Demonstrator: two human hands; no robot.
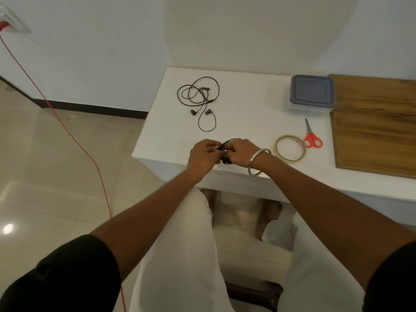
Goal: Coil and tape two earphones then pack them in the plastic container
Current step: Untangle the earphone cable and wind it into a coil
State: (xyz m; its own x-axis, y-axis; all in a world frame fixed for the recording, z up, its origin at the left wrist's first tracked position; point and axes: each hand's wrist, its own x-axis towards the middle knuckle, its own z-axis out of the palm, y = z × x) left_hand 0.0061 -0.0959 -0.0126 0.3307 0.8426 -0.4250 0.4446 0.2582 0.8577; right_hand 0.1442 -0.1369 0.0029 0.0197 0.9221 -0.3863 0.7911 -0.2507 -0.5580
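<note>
Centrally, a white table (247, 91) stood against the wall, with a wooden board (373, 124) lying on its right end. A lidded plastic container (311, 93) sat closed at the back, just left of the board. Toward the rear left lay a loose earphone (199, 102), its black cable in slack loops and both buds resting on the tabletop. A tape roll (290, 147) lay flat near the front edge, with orange-handled scissors (311, 137) just beside it, blades pointing away. Both hands met above the front edge: the left hand (203, 157) and the right hand (243, 154) each had fingers curled on a second earphone (226, 147), a small black bundle held between them (how tightly it was coiled could not be told). A metal bangle (258, 162) circled the right wrist.
</note>
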